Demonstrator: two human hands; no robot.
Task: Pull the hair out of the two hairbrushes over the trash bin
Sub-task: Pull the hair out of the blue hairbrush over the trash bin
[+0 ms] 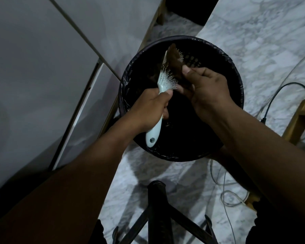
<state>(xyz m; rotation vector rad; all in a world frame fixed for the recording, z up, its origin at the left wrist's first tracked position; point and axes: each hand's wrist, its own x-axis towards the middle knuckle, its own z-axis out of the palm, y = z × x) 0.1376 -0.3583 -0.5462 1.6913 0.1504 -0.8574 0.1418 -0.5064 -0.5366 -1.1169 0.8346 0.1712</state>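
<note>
A pale blue-white hairbrush [161, 80] with metal pins is held over a round black trash bin [236, 106] lined with a dark bag. My left hand [151, 106] grips its handle, whose end with a hole points toward me. A mat of brown hair [174, 57] clings to the upper pins. My right hand [204, 87] pinches the lower edge of that hair with thumb and fingers, right beside the pins. Only one hairbrush is in view.
White cabinet panels [42, 67] stand to the left. The floor is white-grey marble [253, 41]. A black cable [278, 95] and thin wires [227, 191] trail on the right near a wooden frame [299, 120]. A black chair base [157, 217] sits below me.
</note>
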